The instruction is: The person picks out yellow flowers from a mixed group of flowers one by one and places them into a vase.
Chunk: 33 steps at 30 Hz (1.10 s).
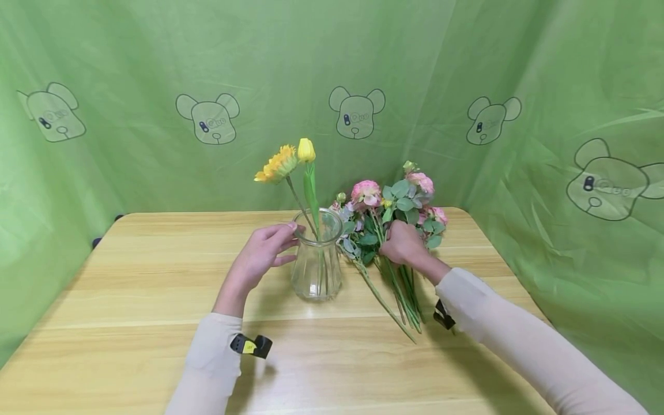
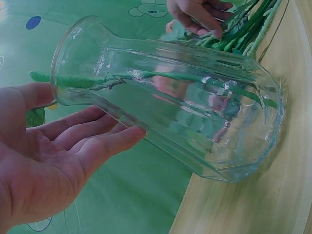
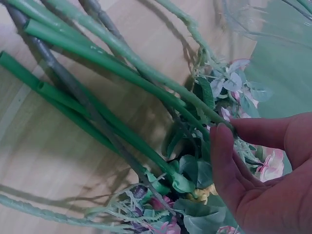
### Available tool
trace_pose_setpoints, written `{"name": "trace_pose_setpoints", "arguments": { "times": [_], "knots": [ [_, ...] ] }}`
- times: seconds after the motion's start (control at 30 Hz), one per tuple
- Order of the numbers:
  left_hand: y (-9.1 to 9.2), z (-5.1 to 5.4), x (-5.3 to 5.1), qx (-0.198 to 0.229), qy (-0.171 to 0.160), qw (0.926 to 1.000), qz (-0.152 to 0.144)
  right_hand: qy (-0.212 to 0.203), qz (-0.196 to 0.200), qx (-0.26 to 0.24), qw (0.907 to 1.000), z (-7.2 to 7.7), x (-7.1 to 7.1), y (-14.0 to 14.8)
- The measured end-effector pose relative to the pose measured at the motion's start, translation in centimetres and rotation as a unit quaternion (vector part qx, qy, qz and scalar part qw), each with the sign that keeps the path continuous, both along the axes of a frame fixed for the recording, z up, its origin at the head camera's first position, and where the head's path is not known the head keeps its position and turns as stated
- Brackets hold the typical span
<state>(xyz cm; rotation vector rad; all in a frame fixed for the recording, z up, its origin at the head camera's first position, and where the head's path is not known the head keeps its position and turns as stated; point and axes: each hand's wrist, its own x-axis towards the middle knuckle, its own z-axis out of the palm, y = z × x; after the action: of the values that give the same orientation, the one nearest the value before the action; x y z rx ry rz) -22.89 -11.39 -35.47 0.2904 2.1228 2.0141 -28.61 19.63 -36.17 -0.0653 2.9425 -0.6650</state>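
Observation:
A clear glass vase [image 1: 316, 271] stands upright on the table, holding a yellow tulip [image 1: 306, 151] and an orange-yellow sunflower [image 1: 277, 165]. My left hand [image 1: 267, 248] rests against the vase's left side near the rim, its fingers fairly straight; the left wrist view shows these fingers [image 2: 107, 146] along the glass. To the right lies a pile of pink flowers [image 1: 366, 193] with green leaves and long stems. Over that pile, my right hand [image 1: 404, 245] pinches a green flower stem [image 3: 195, 100] between thumb and forefinger. Which bloom belongs to that stem is hard to tell.
The wooden table [image 1: 155, 271] carries the vase and the flower pile. Several loose stems [image 1: 386, 308] point toward the table's front. A green curtain [image 1: 270, 69] with bear-head drawings hangs behind and along both sides.

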Motion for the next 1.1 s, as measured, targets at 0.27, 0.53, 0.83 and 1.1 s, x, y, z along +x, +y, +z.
{"name": "trace_pose_setpoints", "arguments": {
  "times": [0.27,0.53,0.83,1.1],
  "knots": [
    [0.0,0.1,0.1,0.0,0.002,1.0,0.0,0.028,-0.001,0.008,0.9996,2.4,0.0,0.7],
    [0.0,0.2,0.2,0.003,0.002,1.0,0.0,0.037,-0.023,0.02,0.9988,5.1,0.0,2.6],
    [0.0,0.3,0.2,-0.001,0.003,1.0,0.002,0.036,-0.036,0.036,0.9981,5.0,-0.2,5.4],
    [0.0,0.1,0.2,0.001,0.003,1.0,0.001,0.026,-0.022,0.065,0.9973,3.0,-0.3,7.2]
  ]
}}
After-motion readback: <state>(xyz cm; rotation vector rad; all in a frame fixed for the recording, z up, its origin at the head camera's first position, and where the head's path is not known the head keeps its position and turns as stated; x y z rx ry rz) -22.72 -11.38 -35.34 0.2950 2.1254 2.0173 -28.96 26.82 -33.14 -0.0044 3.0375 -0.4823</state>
